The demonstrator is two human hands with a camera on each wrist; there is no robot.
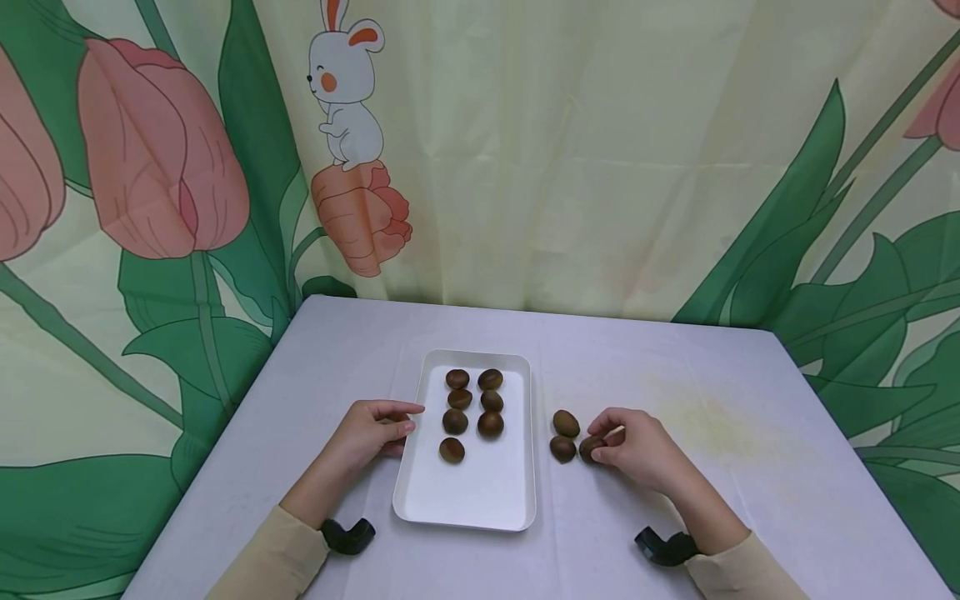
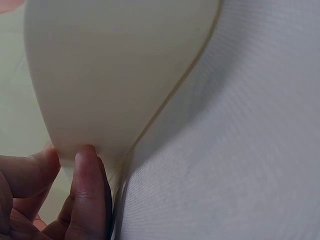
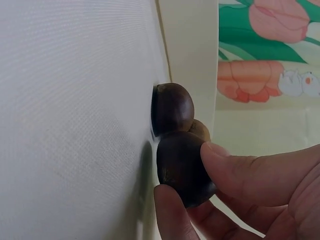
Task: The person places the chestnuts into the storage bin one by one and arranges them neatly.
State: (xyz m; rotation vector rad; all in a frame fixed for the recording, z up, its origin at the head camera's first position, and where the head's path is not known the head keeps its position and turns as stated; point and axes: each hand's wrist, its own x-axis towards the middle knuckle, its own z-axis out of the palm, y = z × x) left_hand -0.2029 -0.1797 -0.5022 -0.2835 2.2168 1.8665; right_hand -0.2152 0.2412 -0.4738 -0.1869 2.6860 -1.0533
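Observation:
A white tray holds several brown chestnuts in two columns. My left hand touches the tray's left edge, index finger extended to the rim. In the left wrist view, fingertips rest against the tray's outer wall. Right of the tray, my right hand pinches a dark chestnut between thumb and fingers, low over the table. Two more chestnuts lie beside it: a darker one and a lighter brown one, mostly hidden in the right wrist view.
A white cloth covers the table, with a faint yellowish stain on the right. Behind the table hangs a curtain printed with tulips, leaves and a rabbit on a carrot. Black wrist devices sit near both sleeves.

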